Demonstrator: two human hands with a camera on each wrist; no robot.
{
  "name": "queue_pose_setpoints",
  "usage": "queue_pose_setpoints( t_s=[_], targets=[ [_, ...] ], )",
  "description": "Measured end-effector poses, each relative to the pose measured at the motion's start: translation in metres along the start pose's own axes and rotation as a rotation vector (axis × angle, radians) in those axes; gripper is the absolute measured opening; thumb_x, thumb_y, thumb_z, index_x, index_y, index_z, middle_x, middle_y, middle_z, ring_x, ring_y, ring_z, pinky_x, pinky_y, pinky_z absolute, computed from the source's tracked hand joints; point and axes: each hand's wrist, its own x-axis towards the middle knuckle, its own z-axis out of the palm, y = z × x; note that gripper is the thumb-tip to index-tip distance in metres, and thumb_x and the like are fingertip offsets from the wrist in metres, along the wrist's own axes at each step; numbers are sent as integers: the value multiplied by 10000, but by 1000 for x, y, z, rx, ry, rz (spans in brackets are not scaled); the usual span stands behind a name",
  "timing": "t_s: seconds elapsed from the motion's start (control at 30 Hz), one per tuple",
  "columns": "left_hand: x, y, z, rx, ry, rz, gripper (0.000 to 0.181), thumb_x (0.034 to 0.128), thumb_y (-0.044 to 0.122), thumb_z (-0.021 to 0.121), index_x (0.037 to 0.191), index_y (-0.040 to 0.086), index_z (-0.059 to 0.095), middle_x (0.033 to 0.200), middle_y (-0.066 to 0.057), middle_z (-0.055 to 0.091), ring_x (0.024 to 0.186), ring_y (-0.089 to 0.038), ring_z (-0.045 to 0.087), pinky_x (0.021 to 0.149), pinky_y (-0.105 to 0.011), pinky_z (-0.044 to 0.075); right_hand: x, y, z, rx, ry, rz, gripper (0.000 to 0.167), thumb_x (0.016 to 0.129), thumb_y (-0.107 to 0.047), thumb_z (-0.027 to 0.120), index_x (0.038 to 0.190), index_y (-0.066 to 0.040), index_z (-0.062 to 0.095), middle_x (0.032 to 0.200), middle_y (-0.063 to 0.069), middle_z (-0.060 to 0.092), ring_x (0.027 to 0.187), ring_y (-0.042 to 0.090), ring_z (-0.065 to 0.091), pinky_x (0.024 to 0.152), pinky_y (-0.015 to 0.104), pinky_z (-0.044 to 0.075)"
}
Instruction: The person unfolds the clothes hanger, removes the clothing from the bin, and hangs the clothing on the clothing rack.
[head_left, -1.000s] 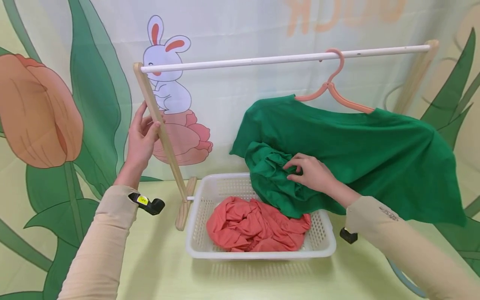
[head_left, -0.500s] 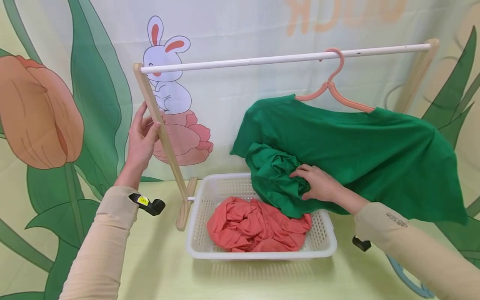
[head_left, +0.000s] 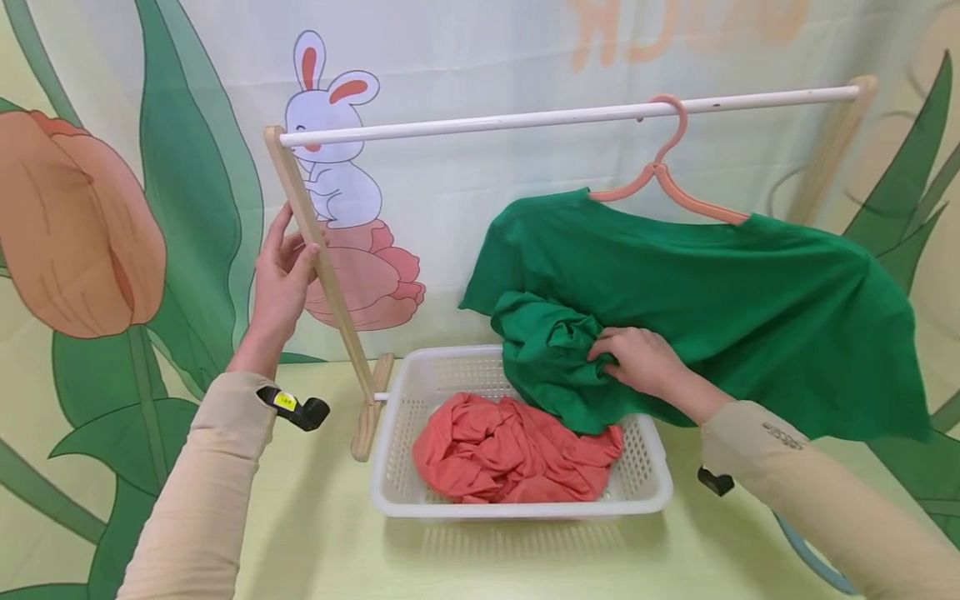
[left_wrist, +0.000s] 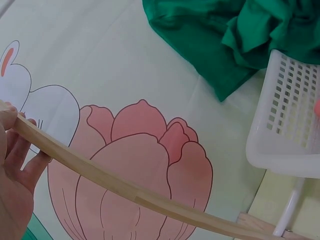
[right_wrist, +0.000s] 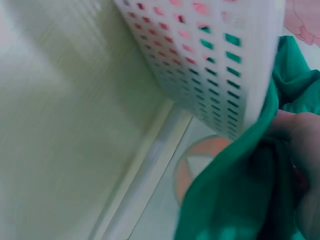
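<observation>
A green shirt hangs on a coral hanger hooked over the white rail. Its lower left part is bunched over the back right of the white basket. My right hand pinches the green cloth beside that bunch; in the right wrist view the hand is partly hidden in folds. At the left, my left hand grips the rack's wooden post, thumb in front and fingers behind, and the left wrist view shows the hand on the same post.
Crumpled coral cloth lies in the basket, which stands on the pale green table between the rack's ends. A blue curved object lies at the lower right, partly behind my right sleeve. A printed backdrop hangs behind the rack.
My right hand has shifted right along the green bunch, its fingers drawing together on the cloth. The bunch has sagged slightly. My left hand has stayed on the post.
</observation>
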Motion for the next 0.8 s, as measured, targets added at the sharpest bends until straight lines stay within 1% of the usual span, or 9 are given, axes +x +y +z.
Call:
queue_pose_setpoints(
  t_s=[0.03,0.13,0.37,0.5,0.53,0.63,0.73,0.8],
  targets=[
    [0,0,0,1,1,0,634,1027,158,509,1557,384,242,1319,22,567,1280,-224,543,1099,-571,390,0,0,-1,-7,10,14,216,833,-38,758,1014,-156,774,1080,69,724,935,299,697,759,435,593],
    [1,0,1,4,5,-3,637,1027,152,509,1558,381,240,1324,10,567,1290,-246,535,1097,-574,391,-1,0,-6,2,38,55,189,843,-52,752,994,-163,779,1069,69,736,895,302,697,707,433,586],
    [1,-2,0,5,7,3,637,1029,146,504,1564,365,236,1298,48,564,1274,-230,544,1090,-588,389,-2,1,-13,61,101,136,147,854,-65,742,976,-135,787,1023,117,751,805,322,689,668,455,569],
    [1,-3,-1,1,9,7,633,1029,138,500,1564,357,241,1280,61,566,1261,-222,547,1087,-593,387,-3,2,-15,49,125,157,140,861,-67,731,976,-119,790,998,138,752,764,321,681,660,462,566],
    [1,-3,0,2,9,6,633,1030,139,499,1564,359,241,1285,55,566,1264,-226,545,1088,-591,387,-3,3,-16,40,136,159,139,864,-62,722,974,-113,790,993,143,751,759,325,678,659,467,564],
    [1,-2,0,6,10,2,631,1030,145,500,1561,369,242,1326,-17,561,1281,-247,537,1091,-586,390,-3,6,-18,8,177,162,140,870,-42,697,961,-96,788,979,151,751,766,336,679,670,482,566],
    [1,-1,1,8,10,-3,629,1031,152,500,1558,380,244,1370,-73,544,1299,-270,527,1095,-578,391,-4,10,-20,9,207,174,139,871,-22,683,952,-77,782,980,155,750,804,341,686,701,497,568],
    [1,-1,1,8,8,-4,629,1030,154,502,1557,383,245,1358,-55,552,1289,-251,537,1095,-573,393,-6,12,-21,25,213,181,140,872,-14,678,954,-67,779,989,160,748,827,345,688,718,503,568]
  ],
)
